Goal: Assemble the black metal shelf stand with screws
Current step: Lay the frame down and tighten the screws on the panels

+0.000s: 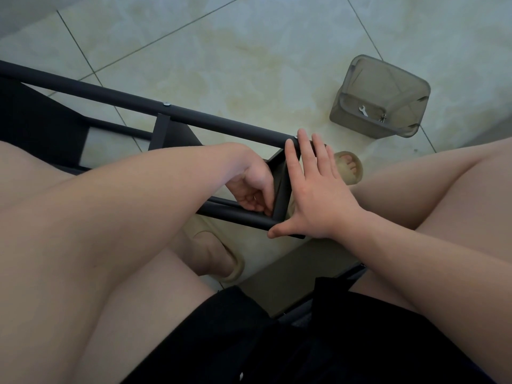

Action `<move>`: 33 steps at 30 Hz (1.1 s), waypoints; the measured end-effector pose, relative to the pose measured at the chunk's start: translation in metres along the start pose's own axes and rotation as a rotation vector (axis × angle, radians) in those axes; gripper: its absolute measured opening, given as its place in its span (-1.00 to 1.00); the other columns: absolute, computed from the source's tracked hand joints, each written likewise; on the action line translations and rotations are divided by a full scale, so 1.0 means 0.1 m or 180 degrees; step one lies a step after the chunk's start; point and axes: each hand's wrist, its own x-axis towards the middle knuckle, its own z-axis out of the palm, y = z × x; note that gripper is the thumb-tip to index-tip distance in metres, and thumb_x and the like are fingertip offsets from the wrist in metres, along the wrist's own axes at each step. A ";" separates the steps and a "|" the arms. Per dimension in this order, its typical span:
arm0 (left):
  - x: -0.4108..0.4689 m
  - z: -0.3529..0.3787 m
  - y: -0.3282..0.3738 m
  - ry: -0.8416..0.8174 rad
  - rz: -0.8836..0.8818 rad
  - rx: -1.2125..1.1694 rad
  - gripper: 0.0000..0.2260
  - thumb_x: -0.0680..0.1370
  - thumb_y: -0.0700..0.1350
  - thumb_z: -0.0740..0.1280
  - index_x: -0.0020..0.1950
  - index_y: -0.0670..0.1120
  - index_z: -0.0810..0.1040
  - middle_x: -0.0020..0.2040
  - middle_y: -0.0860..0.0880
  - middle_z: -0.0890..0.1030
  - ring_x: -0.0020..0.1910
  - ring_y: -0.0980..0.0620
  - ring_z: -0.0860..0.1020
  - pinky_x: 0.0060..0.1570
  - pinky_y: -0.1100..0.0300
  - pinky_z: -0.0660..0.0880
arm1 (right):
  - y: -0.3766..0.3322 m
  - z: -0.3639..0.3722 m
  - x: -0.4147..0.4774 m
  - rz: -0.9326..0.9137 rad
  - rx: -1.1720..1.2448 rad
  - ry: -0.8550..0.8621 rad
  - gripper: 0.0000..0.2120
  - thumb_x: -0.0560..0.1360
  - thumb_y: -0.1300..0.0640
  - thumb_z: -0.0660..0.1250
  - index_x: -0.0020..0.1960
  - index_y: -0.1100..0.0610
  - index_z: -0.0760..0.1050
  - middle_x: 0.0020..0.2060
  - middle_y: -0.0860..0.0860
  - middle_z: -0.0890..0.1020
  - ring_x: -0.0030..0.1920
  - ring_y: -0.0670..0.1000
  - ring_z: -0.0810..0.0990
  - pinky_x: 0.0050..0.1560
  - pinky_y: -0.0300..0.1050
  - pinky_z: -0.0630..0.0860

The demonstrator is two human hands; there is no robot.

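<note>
Black matte shelf stand (194, 121) lies on its side, round tubes running from 9 o'clock to centre, with a flat crossbar at the near end and a silver screw head (166, 104) on the upper tube. Right hand (315, 189) is flat with fingers spread, braced across both tube ends. Left hand (253, 189) is curled at the lower joint; can't tell if it's pinching anything. Grey bin (388, 79) with a wrench (363, 110) sits at 2 o'clock.

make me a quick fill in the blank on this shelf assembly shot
The hand pressing flat on the black frame is the ___ one.
A small silver ___ lies in the grey container.
The container sits on the tiled ___.
Missing: right, wrench, floor.
</note>
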 end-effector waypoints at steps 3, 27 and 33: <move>0.00 0.01 -0.01 0.0008 0.0011 0.0033 -0.93 0.56 -0.24 0.36 0.01 -0.15 0.61 -0.20 -0.03 0.62 -0.22 0.07 0.54 -0.11 0.22 0.48 | 0.00 0.00 -0.01 0.0001 -0.0009 0.0014 0.54 0.08 -0.63 0.38 0.62 0.19 -0.36 0.59 0.19 -0.34 0.59 0.29 -0.34 0.52 0.14 -0.38; -0.02 0.01 0.01 0.0046 0.0026 0.0039 -0.92 0.57 -0.29 0.33 -0.02 -0.17 0.62 -0.22 -0.04 0.64 -0.24 0.09 0.57 -0.13 0.26 0.50 | 0.00 -0.02 -0.01 0.0017 -0.0141 0.0008 0.52 0.09 -0.64 0.36 0.63 0.21 -0.31 0.61 0.22 -0.27 0.61 0.29 -0.25 0.57 0.18 -0.27; -0.03 0.02 0.02 0.0181 0.0071 0.0438 -0.94 0.56 -0.18 0.40 0.02 -0.09 0.65 -0.14 0.03 0.68 -0.18 0.12 0.57 -0.11 0.26 0.44 | 0.00 -0.01 -0.01 0.0019 -0.0146 -0.0001 0.53 0.08 -0.64 0.35 0.63 0.21 -0.31 0.61 0.22 -0.27 0.61 0.29 -0.26 0.58 0.19 -0.27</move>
